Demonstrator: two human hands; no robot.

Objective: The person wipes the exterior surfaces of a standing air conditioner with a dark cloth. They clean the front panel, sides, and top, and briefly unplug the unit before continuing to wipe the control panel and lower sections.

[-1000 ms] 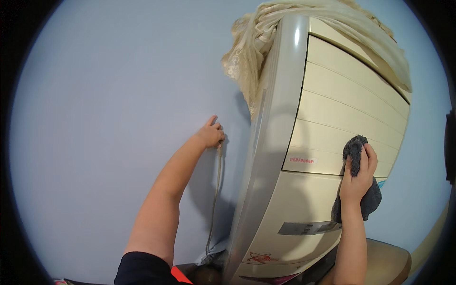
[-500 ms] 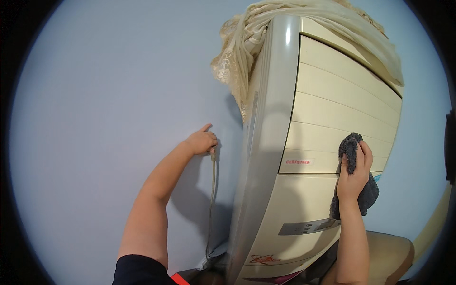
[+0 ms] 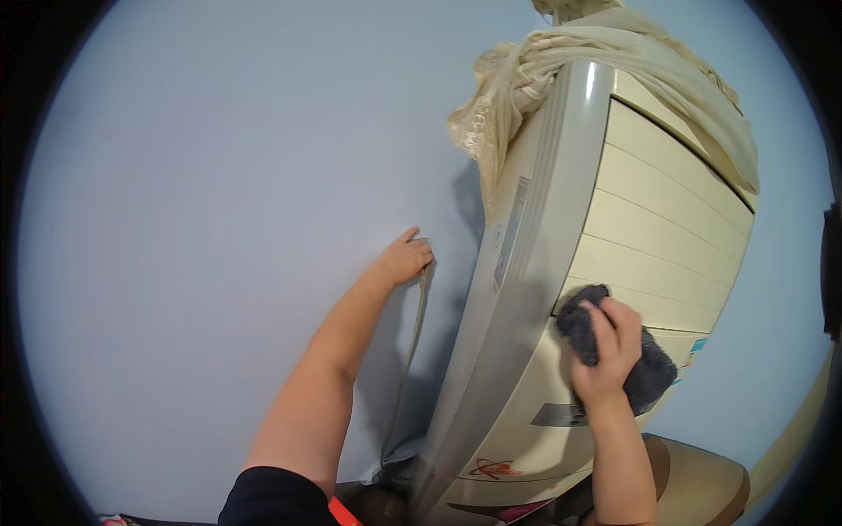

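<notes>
My right hand [image 3: 610,346] grips a dark grey fluffy cloth [image 3: 651,373] and presses it on the front of a tall cream floor-standing air conditioner [image 3: 662,215]. The cloth lies across the seam below the slatted panel, near that panel's lower left corner. At the wall left of the unit, my left hand [image 3: 405,260] closes around the upper end of a pale cord [image 3: 412,351], one finger stretched out. The cord's end inside that hand is hidden. Below, the cord hangs toward the floor beside the unit.
A cream lace-edged cover [image 3: 614,48] is bunched over the unit's top. The pale blue wall [image 3: 202,219] runs behind. A small display panel [image 3: 557,415] sits under my right wrist. At the lower right stands a brown-and-tan rounded object [image 3: 702,478].
My right hand has wiped leftward across the unit's front with the cloth, to the panel's lower left. The view has shifted, so the unit sits further right. My left hand still holds the cord.
</notes>
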